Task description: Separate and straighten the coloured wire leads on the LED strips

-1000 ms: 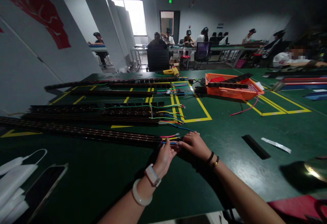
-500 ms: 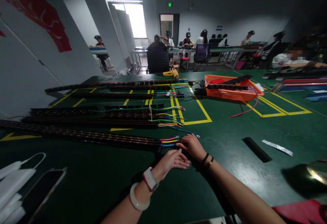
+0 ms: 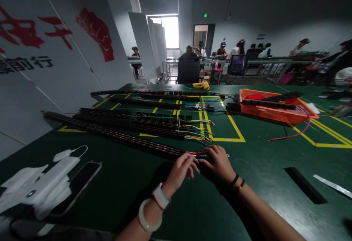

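A long dark cable bundle [image 3: 115,134] lies across the green table, with red, yellow and blue wires [image 3: 195,153] coming out of its right end. The fingers of my right hand [image 3: 221,163] are bent over these wires and closed on them near their tips. One ring terminal [image 3: 228,155] shows just past that hand. My left hand [image 3: 182,172] is at the bundle's end, its fingers loosely bent and apart, with nothing visibly held. Behind lies another dark bundle [image 3: 154,129] with several coloured wires [image 3: 199,137].
An orange basket [image 3: 275,113] holding dark strips stands at back right. A yellow heat gun [image 3: 202,85] lies at the far edge. To the right are a black strip [image 3: 304,184] and a white strip [image 3: 332,186]. A phone [image 3: 78,186] and white power strip [image 3: 53,182] lie left. People sit beyond.
My view has swung left, so the scene shifts right. My left hand has risen to the bundle's end, its fingers now bent instead of stretched out. My right hand stays at the wires.
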`<action>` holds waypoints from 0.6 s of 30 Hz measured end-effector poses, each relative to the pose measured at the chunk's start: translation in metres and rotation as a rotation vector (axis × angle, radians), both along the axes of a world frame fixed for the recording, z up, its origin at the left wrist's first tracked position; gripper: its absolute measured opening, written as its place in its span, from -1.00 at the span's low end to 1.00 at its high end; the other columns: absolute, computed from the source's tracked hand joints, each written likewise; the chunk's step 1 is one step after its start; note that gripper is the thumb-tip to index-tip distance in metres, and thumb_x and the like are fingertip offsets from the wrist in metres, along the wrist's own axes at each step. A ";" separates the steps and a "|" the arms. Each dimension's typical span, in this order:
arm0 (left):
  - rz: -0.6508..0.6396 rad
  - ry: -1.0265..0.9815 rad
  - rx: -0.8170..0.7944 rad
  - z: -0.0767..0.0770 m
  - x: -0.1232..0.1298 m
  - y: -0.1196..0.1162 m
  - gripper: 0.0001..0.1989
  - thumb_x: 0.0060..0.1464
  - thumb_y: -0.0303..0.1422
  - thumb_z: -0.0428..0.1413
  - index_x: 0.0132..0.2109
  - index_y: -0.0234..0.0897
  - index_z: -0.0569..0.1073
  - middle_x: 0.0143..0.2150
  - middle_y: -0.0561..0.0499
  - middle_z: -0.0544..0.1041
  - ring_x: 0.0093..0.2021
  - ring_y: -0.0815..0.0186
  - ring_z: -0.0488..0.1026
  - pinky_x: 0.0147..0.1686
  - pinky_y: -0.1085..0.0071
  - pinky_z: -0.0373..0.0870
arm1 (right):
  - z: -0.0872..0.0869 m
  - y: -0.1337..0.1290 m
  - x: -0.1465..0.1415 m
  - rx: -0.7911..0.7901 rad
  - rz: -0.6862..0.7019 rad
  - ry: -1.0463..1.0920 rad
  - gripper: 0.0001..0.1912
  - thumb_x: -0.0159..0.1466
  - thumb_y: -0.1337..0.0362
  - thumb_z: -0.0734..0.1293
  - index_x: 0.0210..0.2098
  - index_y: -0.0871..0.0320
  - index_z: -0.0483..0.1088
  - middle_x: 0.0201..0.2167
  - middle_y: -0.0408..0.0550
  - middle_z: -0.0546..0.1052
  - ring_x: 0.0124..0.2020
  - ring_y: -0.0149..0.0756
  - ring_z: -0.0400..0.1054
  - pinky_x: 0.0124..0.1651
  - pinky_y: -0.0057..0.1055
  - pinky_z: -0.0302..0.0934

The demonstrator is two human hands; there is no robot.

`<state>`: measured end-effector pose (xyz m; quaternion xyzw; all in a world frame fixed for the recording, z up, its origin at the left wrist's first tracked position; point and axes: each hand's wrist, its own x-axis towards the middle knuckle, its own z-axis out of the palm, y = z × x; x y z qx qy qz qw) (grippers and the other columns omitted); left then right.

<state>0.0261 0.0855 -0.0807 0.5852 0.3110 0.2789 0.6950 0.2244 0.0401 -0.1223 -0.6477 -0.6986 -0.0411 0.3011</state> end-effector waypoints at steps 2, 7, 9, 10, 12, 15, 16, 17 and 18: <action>0.354 0.003 0.245 0.000 -0.020 0.013 -0.74 0.09 -0.18 0.02 -0.18 -0.25 0.41 -0.24 -0.06 0.53 -0.29 0.40 0.47 -0.27 0.59 0.37 | 0.002 0.006 -0.005 -0.022 0.042 -0.085 -0.62 0.21 -0.01 0.29 -0.08 0.07 0.37 -0.18 0.00 0.42 -0.13 -0.18 0.23 -0.03 -0.23 0.02; 0.789 0.282 0.484 -0.017 -0.073 0.074 -0.56 0.07 -0.30 0.07 0.11 -0.18 0.24 0.23 -0.07 0.22 0.26 0.26 0.12 0.32 0.32 0.01 | 0.005 0.022 -0.006 -0.157 0.141 -0.195 -0.74 0.28 0.06 0.23 -0.16 0.03 0.41 -0.26 -0.07 0.45 -0.20 -0.26 0.27 0.00 -0.22 -0.01; 0.868 0.549 0.451 -0.024 -0.090 0.102 -0.48 0.10 -0.29 0.01 0.20 -0.27 0.13 0.27 -0.14 0.15 0.28 0.24 0.09 0.32 0.29 0.04 | 0.008 0.026 -0.004 -0.206 0.179 -0.220 -0.73 0.28 0.05 0.23 -0.16 0.03 0.42 -0.26 -0.07 0.44 -0.20 -0.27 0.28 -0.03 -0.24 0.00; 0.904 0.601 0.437 -0.026 -0.098 0.115 -0.43 0.10 -0.30 0.00 0.23 -0.33 0.08 0.29 -0.18 0.10 0.30 0.22 0.05 0.33 0.27 0.01 | 0.009 0.027 -0.004 -0.232 0.207 -0.224 -0.73 0.28 0.05 0.23 -0.17 0.04 0.42 -0.26 -0.07 0.45 -0.20 -0.27 0.28 -0.03 -0.25 0.01; 0.955 0.673 0.410 -0.029 -0.110 0.137 -0.36 0.11 -0.27 -0.02 0.26 -0.42 0.00 0.31 -0.26 0.02 0.34 0.13 -0.06 0.36 0.17 -0.10 | 0.012 0.030 -0.002 -0.278 0.263 -0.216 -0.75 0.29 0.07 0.23 -0.20 0.06 0.42 -0.29 -0.10 0.46 -0.21 -0.30 0.31 -0.05 -0.28 0.01; 1.018 0.771 0.346 -0.028 -0.122 0.160 -0.29 0.11 -0.21 -0.07 0.28 -0.56 -0.09 0.33 -0.38 -0.09 0.36 0.02 -0.19 0.36 0.06 -0.21 | 0.018 0.037 0.000 -0.268 0.264 -0.263 -0.77 0.29 0.11 0.23 -0.24 0.10 0.42 -0.34 -0.12 0.49 -0.23 -0.31 0.32 -0.05 -0.30 0.00; 1.036 0.802 0.318 -0.028 -0.125 0.166 -0.28 0.12 -0.19 -0.10 0.28 -0.61 -0.10 0.32 -0.41 -0.10 0.36 0.00 -0.20 0.36 0.05 -0.21 | 0.020 0.039 0.002 -0.237 0.231 -0.307 -0.77 0.30 0.10 0.23 -0.25 0.11 0.42 -0.34 -0.10 0.49 -0.23 -0.29 0.32 -0.05 -0.29 -0.01; 1.053 0.830 0.289 -0.027 -0.128 0.172 -0.27 0.13 -0.18 -0.14 0.27 -0.65 -0.11 0.32 -0.44 -0.11 0.35 -0.02 -0.20 0.35 0.04 -0.21 | 0.022 0.043 0.004 -0.202 0.187 -0.356 -0.75 0.30 0.10 0.22 -0.25 0.13 0.41 -0.33 -0.08 0.49 -0.22 -0.26 0.31 -0.05 -0.28 -0.02; 1.066 0.856 0.262 -0.027 -0.131 0.178 -0.28 0.13 -0.18 -0.18 0.26 -0.69 -0.10 0.31 -0.46 -0.10 0.35 -0.03 -0.19 0.35 0.04 -0.20 | 0.024 0.046 0.006 -0.169 0.138 -0.401 -0.73 0.31 0.10 0.20 -0.25 0.14 0.41 -0.31 -0.05 0.49 -0.21 -0.23 0.30 -0.05 -0.26 -0.03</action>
